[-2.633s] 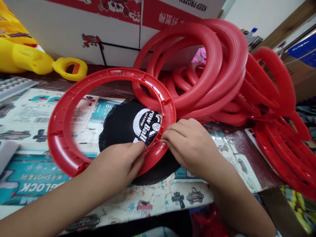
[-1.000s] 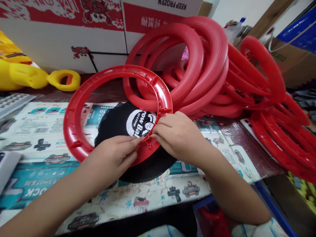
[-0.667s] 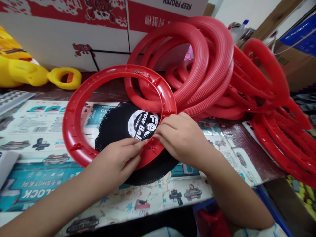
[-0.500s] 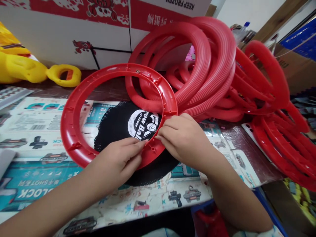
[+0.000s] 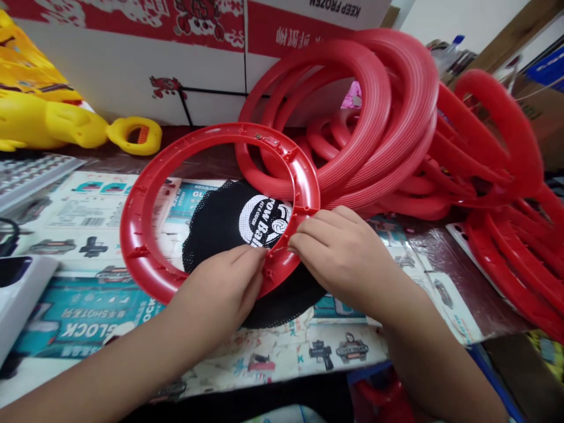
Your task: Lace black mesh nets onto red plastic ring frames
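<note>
A red plastic ring (image 5: 136, 241), its ribbed hollow underside up, is tilted above the table. My left hand (image 5: 224, 282) closes on the near part of its rim, fingertips pinched at the inner edge. Just to the right, my right hand (image 5: 343, 252) grips the same rim with curled fingers; whether something thin is pinched between the fingertips I cannot make out. Beneath the ring lies a black mesh disc (image 5: 214, 217) with a white printed logo, partly covered by the ring and my left hand.
Ribbed red rings (image 5: 374, 111) lean in a pile behind, and more red ring parts (image 5: 506, 252) are stacked at right. A white carton (image 5: 211, 70) stands at the back. Yellow plastic parts (image 5: 57, 123) lie at left, above a white device (image 5: 26, 299). Printed cardboard (image 5: 110, 200) covers the table.
The whole view has shifted, so the surroundings sit farther right. The ring's far side is slightly lower against the background. Both hands keep their hold on the near rim.
</note>
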`<move>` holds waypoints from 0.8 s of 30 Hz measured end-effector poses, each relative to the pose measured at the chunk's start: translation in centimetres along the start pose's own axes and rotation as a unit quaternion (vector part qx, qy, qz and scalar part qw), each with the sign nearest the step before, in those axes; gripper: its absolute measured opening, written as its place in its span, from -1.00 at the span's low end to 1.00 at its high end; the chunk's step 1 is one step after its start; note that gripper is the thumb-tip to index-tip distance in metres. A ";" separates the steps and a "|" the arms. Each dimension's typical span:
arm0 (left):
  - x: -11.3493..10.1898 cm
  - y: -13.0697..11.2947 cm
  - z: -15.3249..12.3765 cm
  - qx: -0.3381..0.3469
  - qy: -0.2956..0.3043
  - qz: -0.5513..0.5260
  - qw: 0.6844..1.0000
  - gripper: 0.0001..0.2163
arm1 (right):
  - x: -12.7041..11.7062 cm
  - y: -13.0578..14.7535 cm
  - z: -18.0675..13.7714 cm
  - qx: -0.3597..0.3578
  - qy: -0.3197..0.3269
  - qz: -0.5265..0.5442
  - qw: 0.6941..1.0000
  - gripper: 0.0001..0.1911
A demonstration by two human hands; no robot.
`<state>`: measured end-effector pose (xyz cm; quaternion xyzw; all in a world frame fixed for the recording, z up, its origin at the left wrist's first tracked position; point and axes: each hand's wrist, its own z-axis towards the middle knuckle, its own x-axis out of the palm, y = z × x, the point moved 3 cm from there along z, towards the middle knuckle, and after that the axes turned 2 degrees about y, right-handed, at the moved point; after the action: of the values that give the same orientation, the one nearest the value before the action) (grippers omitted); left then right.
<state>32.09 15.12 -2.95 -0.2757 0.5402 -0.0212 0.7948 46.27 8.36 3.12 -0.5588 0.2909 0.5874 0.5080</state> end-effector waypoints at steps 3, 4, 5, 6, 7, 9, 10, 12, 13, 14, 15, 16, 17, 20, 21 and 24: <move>0.3 0.1 -0.2 -0.029 0.025 0.019 0.999 -0.72 | 0.3 0.0 0.2 0.017 -0.013 -0.021 1.000 -0.76; 0.4 0.1 -0.2 -0.034 0.024 0.023 0.999 -0.72 | 0.5 -0.1 0.3 0.026 -0.021 -0.025 0.999 -0.75; 0.4 0.2 -0.2 -0.036 0.020 0.026 0.999 -0.72 | 0.7 -0.2 0.4 0.037 -0.028 -0.027 0.999 -0.74; 0.5 0.2 -0.2 -0.036 0.015 0.028 0.999 -0.72 | 0.9 -0.3 0.4 0.048 -0.032 -0.028 0.998 -0.73; 0.4 0.2 -0.1 -0.034 0.009 0.029 0.999 -0.73 | 1.2 -0.5 0.4 0.059 -0.032 -0.027 0.997 -0.73; 0.4 0.3 0.0 -0.028 0.003 0.025 0.999 -0.74 | 1.6 -0.9 0.4 0.080 -0.022 -0.014 0.996 -0.74; 0.4 0.3 0.1 -0.027 0.004 0.022 0.999 -0.75 | 1.7 -1.1 0.4 0.091 -0.016 -0.002 0.996 -0.75; 0.5 0.3 0.2 -0.025 0.008 0.010 1.000 -0.76 | 1.9 -1.4 0.4 0.110 -0.006 0.031 0.993 -0.76; 0.5 0.3 0.2 -0.023 0.006 0.006 1.000 -0.76 | 1.9 -1.5 0.4 0.118 0.000 0.048 0.992 -0.75; 0.6 0.3 0.2 -0.021 0.003 0.004 1.000 -0.75 | 1.9 -1.5 0.4 0.125 0.006 0.063 0.990 -0.74; 0.6 0.3 0.2 -0.018 -0.005 0.003 1.000 -0.75 | 1.9 -1.6 0.4 0.129 0.012 0.076 0.989 -0.73; 0.7 0.2 0.1 -0.014 -0.017 0.003 1.000 -0.75 | 1.9 -1.5 0.4 0.131 0.018 0.087 0.987 -0.72; 0.8 0.2 0.1 -0.009 -0.031 0.002 0.999 -0.73 | 1.8 -1.5 0.4 0.131 0.023 0.094 0.987 -0.73; 0.9 0.2 0.0 -0.001 -0.046 0.005 0.999 -0.65 | 1.7 -1.1 0.3 0.125 0.038 0.100 0.986 -0.75; 0.9 0.3 0.0 -0.002 -0.041 0.009 0.999 -0.64 | 1.7 -1.0 0.3 0.122 0.045 0.100 0.986 -0.75; 1.0 0.7 0.1 -0.011 -0.013 0.016 1.000 -0.67 | 1.5 -0.7 0.1 0.123 0.059 0.095 0.986 -0.77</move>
<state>32.41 15.44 -4.10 -0.2759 0.5341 0.0013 0.7991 47.08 9.11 1.84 -0.4956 0.4425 0.5584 0.4967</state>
